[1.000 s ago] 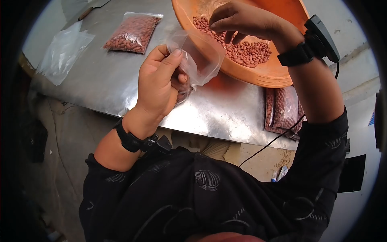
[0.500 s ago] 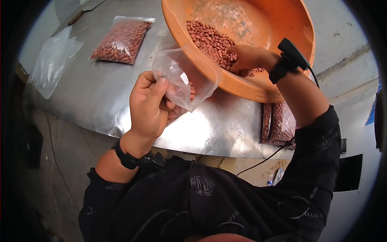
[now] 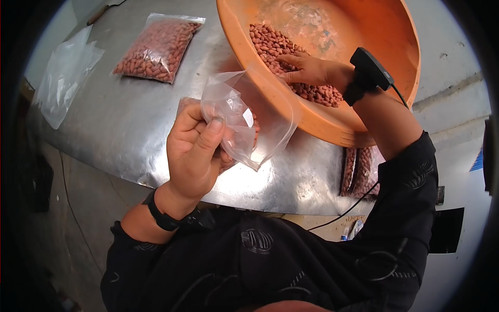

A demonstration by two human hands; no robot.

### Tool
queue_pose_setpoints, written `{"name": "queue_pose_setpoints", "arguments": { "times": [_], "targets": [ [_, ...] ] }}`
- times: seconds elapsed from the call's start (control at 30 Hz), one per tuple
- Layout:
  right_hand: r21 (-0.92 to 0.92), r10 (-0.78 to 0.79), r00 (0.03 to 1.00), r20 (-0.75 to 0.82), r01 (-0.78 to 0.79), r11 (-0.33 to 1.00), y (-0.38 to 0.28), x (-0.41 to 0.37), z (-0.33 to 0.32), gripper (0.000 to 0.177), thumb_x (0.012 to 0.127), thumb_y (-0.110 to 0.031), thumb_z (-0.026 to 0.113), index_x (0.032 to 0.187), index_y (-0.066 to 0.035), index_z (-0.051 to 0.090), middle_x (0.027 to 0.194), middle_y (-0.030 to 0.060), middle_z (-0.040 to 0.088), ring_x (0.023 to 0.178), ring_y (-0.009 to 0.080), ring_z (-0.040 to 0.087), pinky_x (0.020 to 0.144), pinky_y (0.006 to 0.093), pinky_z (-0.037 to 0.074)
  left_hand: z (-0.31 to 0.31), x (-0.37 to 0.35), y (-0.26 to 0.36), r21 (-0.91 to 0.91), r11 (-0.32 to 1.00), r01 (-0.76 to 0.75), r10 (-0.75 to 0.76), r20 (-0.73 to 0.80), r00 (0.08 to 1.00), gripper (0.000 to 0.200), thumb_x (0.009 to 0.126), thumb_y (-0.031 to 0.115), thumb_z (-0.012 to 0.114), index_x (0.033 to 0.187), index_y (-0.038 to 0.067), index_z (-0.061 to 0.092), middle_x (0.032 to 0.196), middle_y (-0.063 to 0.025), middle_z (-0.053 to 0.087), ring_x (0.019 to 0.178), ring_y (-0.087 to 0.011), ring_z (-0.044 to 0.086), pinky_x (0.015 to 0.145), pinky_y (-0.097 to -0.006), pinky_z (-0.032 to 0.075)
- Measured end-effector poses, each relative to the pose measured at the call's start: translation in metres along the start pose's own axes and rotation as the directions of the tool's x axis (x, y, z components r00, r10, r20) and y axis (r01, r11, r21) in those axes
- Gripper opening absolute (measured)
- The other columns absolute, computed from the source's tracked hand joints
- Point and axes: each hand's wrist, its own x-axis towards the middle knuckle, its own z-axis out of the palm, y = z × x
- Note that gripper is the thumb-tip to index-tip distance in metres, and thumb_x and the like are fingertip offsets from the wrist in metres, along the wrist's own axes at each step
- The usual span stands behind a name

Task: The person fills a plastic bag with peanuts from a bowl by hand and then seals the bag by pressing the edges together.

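Note:
My left hand (image 3: 190, 148) pinches a clear plastic bag (image 3: 239, 132) by its rim, thumb on the near side. The bag's mouth gapes toward the basin, and some reddish peanuts show through its lower part, partly hidden by my hand. Inside the tilted orange basin (image 3: 377, 39), my right hand (image 3: 314, 72) rests on a heap of loose peanuts (image 3: 267, 46), its fingers stretched out and apart. The fingertips touch the heap, and no peanuts show in the hand.
On the metal table (image 3: 132, 112) lies a filled bag of peanuts (image 3: 158, 49). Flat clear bags (image 3: 65, 78) are at the left, near a wooden-handled tool (image 3: 99, 14). More filled bags (image 3: 366, 171) sit below the basin's edge. A black cable (image 3: 340, 212) runs toward my right sleeve.
My right hand has shifted left over the heap, its fingers now spread. The bag in my left hand sits slightly lower and further right. The whole view has shifted a little.

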Motion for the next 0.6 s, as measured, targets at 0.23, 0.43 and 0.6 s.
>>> {"name": "queue_pose_setpoints", "arguments": {
  "times": [0.23, 0.43, 0.6],
  "targets": [
    [-0.066, 0.012, 0.994, -0.107, -0.019, 0.998, -0.003, -0.011, 0.015, 0.048, 0.082, -0.027, 0.054, 0.122, -0.004, 0.043, 0.113, 0.0244, 0.047, 0.106, 0.0392, 0.047, 0.089, 0.0416, 0.039, -0.005, 0.001, -0.003, 0.01, 1.0, -0.012, 0.012, 0.008, 1.0, 0.01, 0.093, 0.012, 0.046, 0.1, 0.005, 0.042, 0.077, -0.0075, 0.059, 0.053, -0.005, 0.048, 0.042, -0.0185, 0.037],
    [-0.045, -0.095, 0.979, -0.182, 0.088, 0.995, 0.017, -0.008, 0.013, 0.026, 0.073, -0.008, 0.055, 0.098, -0.001, 0.054, 0.084, 0.0185, 0.057, 0.083, 0.033, 0.056, 0.074, 0.0394, 0.045, -0.003, 0.002, -0.002, 0.035, 0.999, -0.033, 0.033, 0.0, 0.999, 0.01, 0.093, 0.012, 0.045, 0.097, 0.004, 0.041, 0.073, -0.007, 0.058, 0.049, -0.0038, 0.045, 0.04, -0.0174, 0.035],
    [-0.002, 0.001, 0.979, -0.204, -0.002, 1.0, 0.016, -0.029, -0.011, 0.012, 0.073, -0.007, 0.054, 0.084, -0.002, 0.055, 0.072, 0.0132, 0.055, 0.067, 0.0238, 0.052, 0.065, 0.0344, 0.044, -0.002, 0.002, -0.004, 0.029, 0.999, -0.037, 0.037, 0.016, 0.999, 0.01, 0.093, 0.013, 0.046, 0.096, 0.005, 0.04, 0.07, -0.0079, 0.058, 0.048, -0.0033, 0.044, 0.04, -0.0172, 0.035]
  ]
}}
